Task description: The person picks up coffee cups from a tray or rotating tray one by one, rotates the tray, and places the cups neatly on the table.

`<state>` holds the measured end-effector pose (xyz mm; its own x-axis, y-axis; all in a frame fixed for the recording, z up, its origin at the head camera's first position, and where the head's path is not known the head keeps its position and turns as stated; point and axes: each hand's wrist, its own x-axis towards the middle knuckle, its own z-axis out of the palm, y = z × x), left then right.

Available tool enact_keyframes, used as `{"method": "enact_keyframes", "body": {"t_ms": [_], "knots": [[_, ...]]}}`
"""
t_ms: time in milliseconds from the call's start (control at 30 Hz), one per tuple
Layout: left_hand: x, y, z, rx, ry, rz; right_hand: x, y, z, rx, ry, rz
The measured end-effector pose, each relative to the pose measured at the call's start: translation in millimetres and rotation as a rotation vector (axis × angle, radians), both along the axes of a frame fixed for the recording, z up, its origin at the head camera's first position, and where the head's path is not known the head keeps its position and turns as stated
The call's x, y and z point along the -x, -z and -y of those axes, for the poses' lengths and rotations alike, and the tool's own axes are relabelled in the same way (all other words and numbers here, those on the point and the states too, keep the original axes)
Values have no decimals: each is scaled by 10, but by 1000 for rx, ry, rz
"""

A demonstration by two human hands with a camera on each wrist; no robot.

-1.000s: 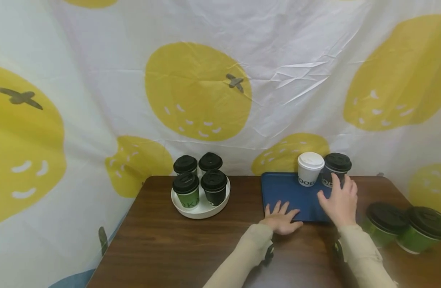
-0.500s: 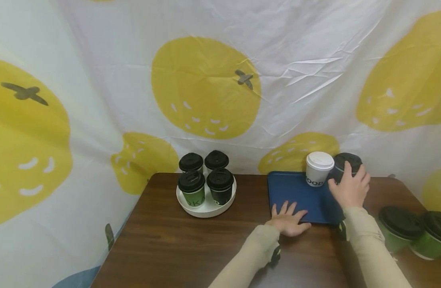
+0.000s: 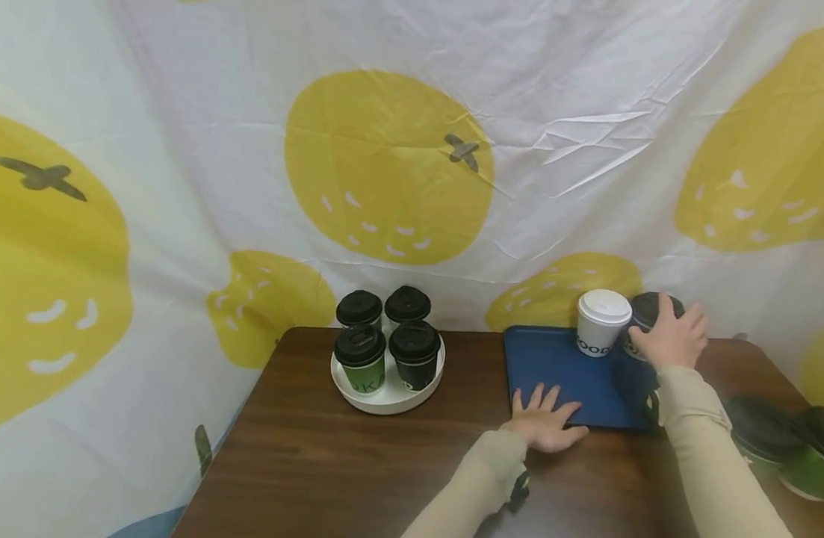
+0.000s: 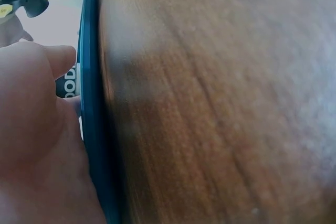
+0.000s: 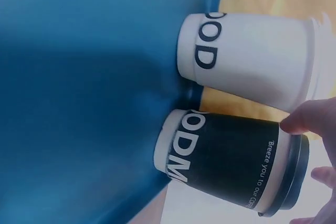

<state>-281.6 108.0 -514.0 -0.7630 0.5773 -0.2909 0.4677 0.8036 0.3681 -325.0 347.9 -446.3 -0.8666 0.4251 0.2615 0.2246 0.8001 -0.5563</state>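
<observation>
Two cups (image 3: 598, 327) stand on the tray (image 3: 559, 373); green cups (image 3: 813, 472) near the right hand (image 3: 671, 340) don't — its grip unclear, left hand (image 3: 543, 426) spread.

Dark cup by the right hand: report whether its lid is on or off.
On: the right wrist view shows the black lid capping the dark cup, with no open rim showing.

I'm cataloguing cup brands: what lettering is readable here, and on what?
"OOD": white cup.
"OODM": dark cup beside it.
"Breeze you to our CO", then unclear: same dark cup.
"K", neighbouring letters unclear: green cup on white dish.
Unreadable: print on black cup beside it; yellow tag.
</observation>
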Motion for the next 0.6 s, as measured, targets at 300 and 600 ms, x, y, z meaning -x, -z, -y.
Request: {"method": "enact_keyframes", "body": {"t_ms": [300, 600], "knots": [[16, 67, -21, 11, -4, -19, 114, 23, -99, -15, -20, 40], [105, 153, -74, 31, -14, 1, 207, 164, -148, -26, 1, 13]]}}
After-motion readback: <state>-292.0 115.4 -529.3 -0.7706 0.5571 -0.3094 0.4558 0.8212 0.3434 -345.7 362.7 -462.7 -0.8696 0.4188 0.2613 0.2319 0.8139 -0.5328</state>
